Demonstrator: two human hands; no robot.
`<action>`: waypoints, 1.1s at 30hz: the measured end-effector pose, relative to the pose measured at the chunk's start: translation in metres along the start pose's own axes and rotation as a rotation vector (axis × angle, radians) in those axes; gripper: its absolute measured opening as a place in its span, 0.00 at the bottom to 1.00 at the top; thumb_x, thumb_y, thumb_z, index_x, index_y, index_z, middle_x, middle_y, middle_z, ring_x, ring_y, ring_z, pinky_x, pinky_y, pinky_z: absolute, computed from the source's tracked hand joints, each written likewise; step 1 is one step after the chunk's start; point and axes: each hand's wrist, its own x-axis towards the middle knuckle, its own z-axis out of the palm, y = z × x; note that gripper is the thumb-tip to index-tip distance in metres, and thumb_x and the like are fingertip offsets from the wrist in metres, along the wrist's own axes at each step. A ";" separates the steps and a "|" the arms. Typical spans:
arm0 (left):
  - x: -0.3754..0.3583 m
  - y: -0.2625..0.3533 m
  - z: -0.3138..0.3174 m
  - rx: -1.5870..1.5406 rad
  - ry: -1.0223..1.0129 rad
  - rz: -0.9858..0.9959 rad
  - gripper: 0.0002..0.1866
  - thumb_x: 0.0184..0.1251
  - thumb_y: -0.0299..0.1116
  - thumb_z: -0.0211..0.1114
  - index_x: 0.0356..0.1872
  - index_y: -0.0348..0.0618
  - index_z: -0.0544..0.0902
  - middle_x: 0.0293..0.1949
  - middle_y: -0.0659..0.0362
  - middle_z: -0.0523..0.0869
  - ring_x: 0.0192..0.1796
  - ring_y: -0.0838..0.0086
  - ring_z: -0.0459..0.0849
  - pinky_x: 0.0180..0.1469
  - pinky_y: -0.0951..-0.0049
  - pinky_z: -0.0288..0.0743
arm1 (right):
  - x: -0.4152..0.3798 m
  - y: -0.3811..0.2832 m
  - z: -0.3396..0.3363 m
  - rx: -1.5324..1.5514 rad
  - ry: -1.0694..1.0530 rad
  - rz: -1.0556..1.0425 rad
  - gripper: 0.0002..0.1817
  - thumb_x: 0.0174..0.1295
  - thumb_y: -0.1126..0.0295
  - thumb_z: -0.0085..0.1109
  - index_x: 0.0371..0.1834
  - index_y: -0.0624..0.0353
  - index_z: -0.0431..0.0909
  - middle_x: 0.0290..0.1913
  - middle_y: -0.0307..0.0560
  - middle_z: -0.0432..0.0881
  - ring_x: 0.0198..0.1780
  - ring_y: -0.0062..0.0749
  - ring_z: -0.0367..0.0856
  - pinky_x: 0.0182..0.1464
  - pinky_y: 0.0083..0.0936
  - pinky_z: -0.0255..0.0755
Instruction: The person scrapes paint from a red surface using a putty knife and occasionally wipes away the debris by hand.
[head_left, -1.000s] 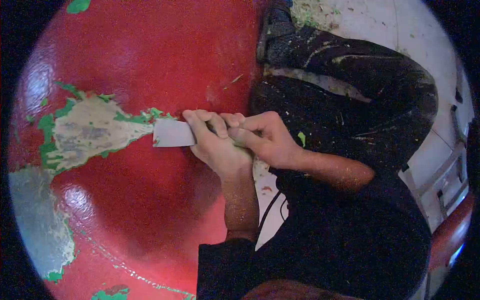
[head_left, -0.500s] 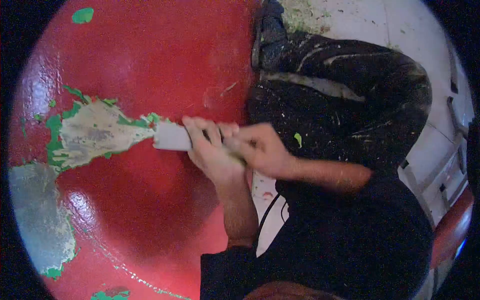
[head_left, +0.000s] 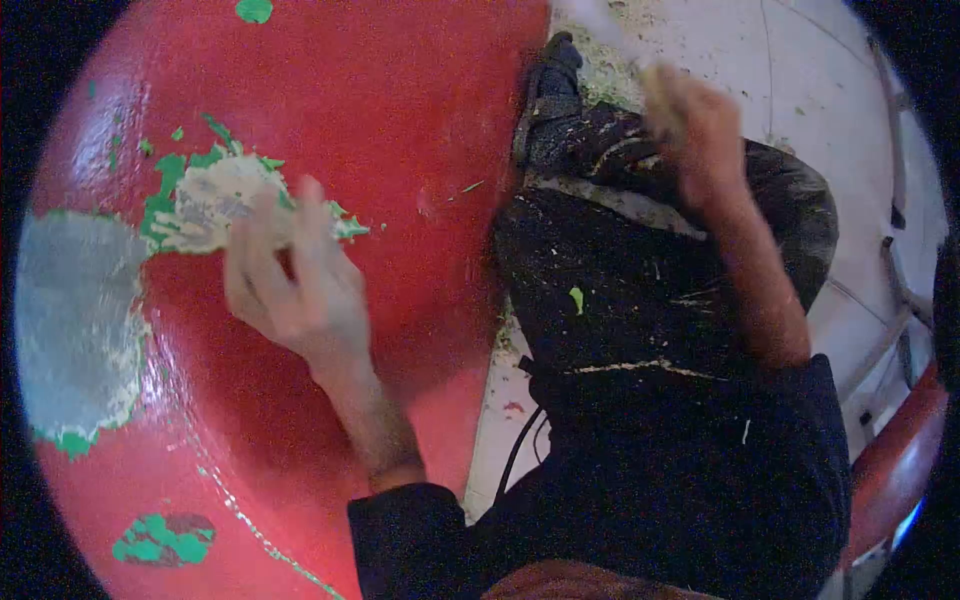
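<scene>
My left hand [head_left: 310, 285] is open over the red painted surface [head_left: 400, 110], its fingers stretched out and slightly blurred. Those fingers overlap the lower right of a scraped beige patch [head_left: 215, 190] edged with green paint. My right hand [head_left: 708, 135], raised at the upper right away from the red surface, is closed round the yellowish handle of a scraper [head_left: 665, 95]. The scraper's pale blade points up and left, smeared by motion against the light floor.
A larger bare grey patch [head_left: 80, 320] lies at the left, with a green spot [head_left: 165, 540] below it. My dark, paint-flecked trousers [head_left: 600, 250] fill the middle right. Paint crumbs litter the tiled floor [head_left: 710, 40]. Dark metal bars [head_left: 885, 150] stand at the far right.
Both hands were together on the scraper with its blade at the patch's right tip. My left hand has let go and moved left; the right has lifted the scraper up and right.
</scene>
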 end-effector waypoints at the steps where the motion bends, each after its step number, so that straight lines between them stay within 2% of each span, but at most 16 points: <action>1: 0.010 -0.004 0.000 0.065 -0.042 -0.028 0.16 0.54 0.37 0.68 0.46 0.56 0.83 0.48 0.61 0.80 0.51 0.63 0.76 0.51 0.59 0.71 | 0.012 0.017 -0.012 -0.037 0.010 0.040 0.21 0.50 0.80 0.57 0.52 0.63 0.74 0.33 0.49 0.81 0.32 0.34 0.78 0.34 0.23 0.72; 2: 0.019 -0.006 0.001 0.131 -0.085 -0.060 0.17 0.53 0.37 0.67 0.47 0.58 0.83 0.47 0.63 0.80 0.49 0.64 0.77 0.49 0.59 0.72 | 0.020 0.044 -0.012 0.028 0.101 0.046 0.23 0.50 0.81 0.57 0.53 0.63 0.73 0.33 0.48 0.81 0.31 0.34 0.78 0.32 0.25 0.72; 5: 0.041 -0.005 -0.002 0.228 -0.217 -0.050 0.17 0.53 0.35 0.65 0.47 0.61 0.82 0.45 0.67 0.79 0.46 0.67 0.77 0.45 0.62 0.72 | 0.019 0.117 -0.014 -0.181 0.181 -0.041 0.15 0.55 0.75 0.57 0.48 0.64 0.76 0.29 0.47 0.79 0.21 0.28 0.73 0.21 0.23 0.68; 7: 0.049 -0.013 -0.004 0.220 -0.325 0.037 0.18 0.53 0.32 0.63 0.47 0.62 0.82 0.44 0.68 0.79 0.44 0.68 0.78 0.43 0.65 0.73 | 0.008 0.135 -0.007 -0.028 0.009 0.384 0.18 0.53 0.73 0.59 0.49 0.59 0.75 0.31 0.50 0.80 0.27 0.42 0.78 0.28 0.32 0.71; 10: 0.060 -0.033 -0.008 0.131 -0.423 0.204 0.18 0.53 0.29 0.60 0.46 0.62 0.81 0.42 0.67 0.79 0.42 0.70 0.78 0.42 0.69 0.75 | 0.012 0.124 -0.015 0.644 -0.104 0.879 0.16 0.52 0.72 0.58 0.46 0.57 0.76 0.31 0.52 0.81 0.30 0.50 0.80 0.31 0.36 0.72; 12: 0.066 -0.037 -0.011 0.068 -0.420 0.265 0.18 0.53 0.28 0.59 0.45 0.61 0.81 0.42 0.66 0.78 0.41 0.71 0.79 0.40 0.71 0.76 | 0.008 0.126 -0.017 0.940 -0.063 0.857 0.13 0.56 0.69 0.57 0.44 0.59 0.75 0.27 0.48 0.78 0.23 0.39 0.72 0.23 0.29 0.65; 13: 0.070 -0.037 -0.012 0.058 -0.435 0.252 0.17 0.53 0.28 0.59 0.44 0.60 0.81 0.42 0.66 0.78 0.41 0.71 0.79 0.40 0.71 0.77 | 0.009 0.132 -0.005 0.930 -0.022 0.701 0.13 0.59 0.64 0.56 0.43 0.60 0.75 0.23 0.44 0.75 0.16 0.27 0.65 0.17 0.23 0.58; 15: 0.077 -0.037 -0.014 0.038 -0.463 0.231 0.15 0.52 0.29 0.60 0.42 0.57 0.81 0.42 0.66 0.78 0.41 0.70 0.79 0.40 0.70 0.77 | 0.005 0.139 -0.004 0.993 0.044 0.683 0.15 0.62 0.60 0.55 0.43 0.61 0.75 0.20 0.40 0.72 0.10 0.16 0.58 0.10 0.16 0.51; 17: 0.087 -0.040 -0.017 0.063 -0.506 0.308 0.12 0.53 0.30 0.60 0.40 0.53 0.80 0.42 0.66 0.78 0.41 0.70 0.79 0.40 0.70 0.77 | 0.013 0.100 -0.030 1.137 0.081 0.965 0.16 0.62 0.60 0.55 0.43 0.62 0.75 0.20 0.41 0.73 0.10 0.16 0.58 0.10 0.16 0.51; 20: 0.089 -0.042 -0.007 0.101 -0.492 0.391 0.08 0.55 0.31 0.61 0.37 0.49 0.79 0.42 0.65 0.78 0.42 0.69 0.79 0.39 0.70 0.77 | 0.015 0.105 -0.030 1.204 0.179 1.105 0.15 0.62 0.60 0.55 0.42 0.62 0.75 0.20 0.42 0.73 0.10 0.17 0.58 0.11 0.16 0.50; 24: 0.077 -0.039 0.006 -0.123 -0.283 0.333 0.09 0.55 0.33 0.63 0.37 0.46 0.78 0.42 0.62 0.79 0.44 0.69 0.79 0.40 0.71 0.77 | 0.013 0.095 -0.039 1.264 0.160 1.059 0.14 0.62 0.59 0.55 0.37 0.62 0.74 0.20 0.42 0.73 0.09 0.17 0.57 0.10 0.16 0.50; 26: 0.077 -0.021 -0.005 -0.306 -0.219 0.256 0.10 0.54 0.32 0.64 0.39 0.47 0.79 0.43 0.60 0.80 0.45 0.67 0.79 0.43 0.68 0.75 | -0.006 0.152 0.003 0.987 0.116 0.658 0.14 0.62 0.60 0.55 0.38 0.61 0.74 0.20 0.41 0.72 0.09 0.16 0.56 0.10 0.16 0.50; 27: 0.075 -0.014 -0.010 -0.391 -0.188 0.209 0.11 0.53 0.32 0.65 0.40 0.48 0.79 0.43 0.59 0.80 0.46 0.66 0.79 0.45 0.66 0.75 | -0.006 0.159 0.010 0.953 0.101 0.590 0.14 0.62 0.60 0.55 0.38 0.61 0.74 0.20 0.41 0.72 0.09 0.16 0.56 0.10 0.15 0.50; 28: 0.076 -0.016 -0.012 -0.342 -0.221 0.283 0.12 0.53 0.32 0.65 0.40 0.48 0.79 0.44 0.60 0.80 0.47 0.65 0.79 0.46 0.65 0.74 | -0.002 0.156 0.010 0.920 0.090 0.523 0.14 0.63 0.60 0.54 0.39 0.61 0.74 0.20 0.40 0.72 0.10 0.16 0.56 0.10 0.15 0.50; 30: 0.085 -0.024 -0.015 -0.245 -0.297 0.441 0.13 0.51 0.31 0.65 0.41 0.49 0.80 0.45 0.60 0.80 0.49 0.64 0.78 0.49 0.63 0.72 | -0.004 0.145 0.002 1.017 0.078 0.633 0.14 0.63 0.60 0.54 0.41 0.61 0.74 0.20 0.40 0.71 0.10 0.16 0.56 0.10 0.15 0.50; 33: 0.088 -0.036 -0.018 -0.059 -0.459 0.383 0.13 0.49 0.32 0.65 0.40 0.51 0.81 0.46 0.60 0.79 0.52 0.65 0.75 0.51 0.63 0.70 | -0.002 0.128 -0.010 0.976 0.035 0.684 0.14 0.64 0.60 0.53 0.42 0.60 0.74 0.20 0.40 0.72 0.10 0.16 0.56 0.10 0.15 0.50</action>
